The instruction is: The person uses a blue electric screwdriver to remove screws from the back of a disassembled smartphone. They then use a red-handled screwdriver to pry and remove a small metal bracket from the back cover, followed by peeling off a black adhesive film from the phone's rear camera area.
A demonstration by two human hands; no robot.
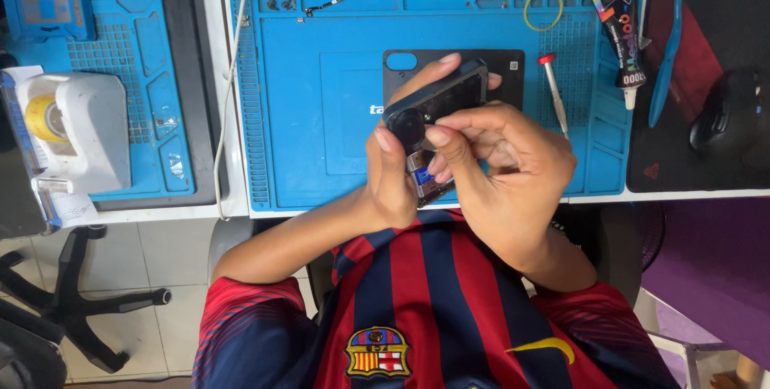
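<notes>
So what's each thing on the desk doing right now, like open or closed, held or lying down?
Phone: opened up, back off, held above the mat.
Left hand: grip closed on the phone.
Right hand: fingertips pinched at the phone's inside.
Back cover: off, lying flat on the mat.
Screwdriver: lying down, untouched.
Glue tube: lying down; cap cannot be told.
Brush: lying down.
Tape holder: roll loaded.

A phone-repair workbench. Under the hands lies a blue repair mat [321, 100] with moulded compartments; just right of them a small screwdriver [553, 92] and a glue tube [622, 28]; well left, a tape dispenser [72, 128] on a second mat [152, 76].
</notes>
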